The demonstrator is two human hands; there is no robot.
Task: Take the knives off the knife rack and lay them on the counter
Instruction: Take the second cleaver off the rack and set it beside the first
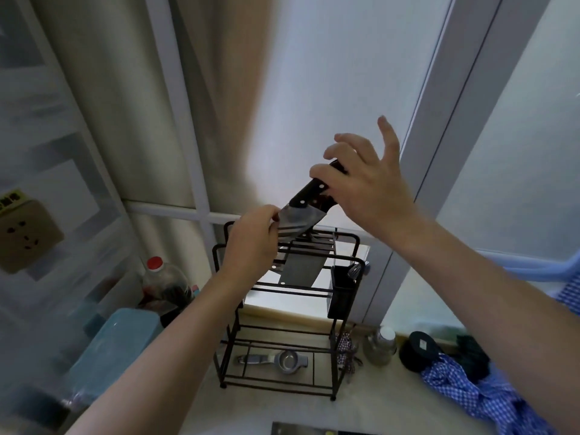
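A black wire knife rack (pixel 342 312) stands on the counter by the window. A cleaver (pixel 299 218) with a dark riveted handle is tilted above the rack's top, its blade partly down in the slots. My right hand (pixel 367 186) grips the handle with thumb and fingertips, the other fingers spread. My left hand (pixel 254 243) pinches the blade's upper left edge. The lower part of the blade (pixel 299 271) shows through the rack bars. More metal pieces lie in the top slots, too blurred to name.
A black utensil cup (pixel 342 293) hangs on the rack's right side. A metal squeezer (pixel 276 361) lies under the rack. A red-capped bottle (pixel 163 284) and blue box (pixel 122 346) stand left. A jar (pixel 381 345), black lid (pixel 420 350) and blue checked cloth (pixel 470 397) sit right.
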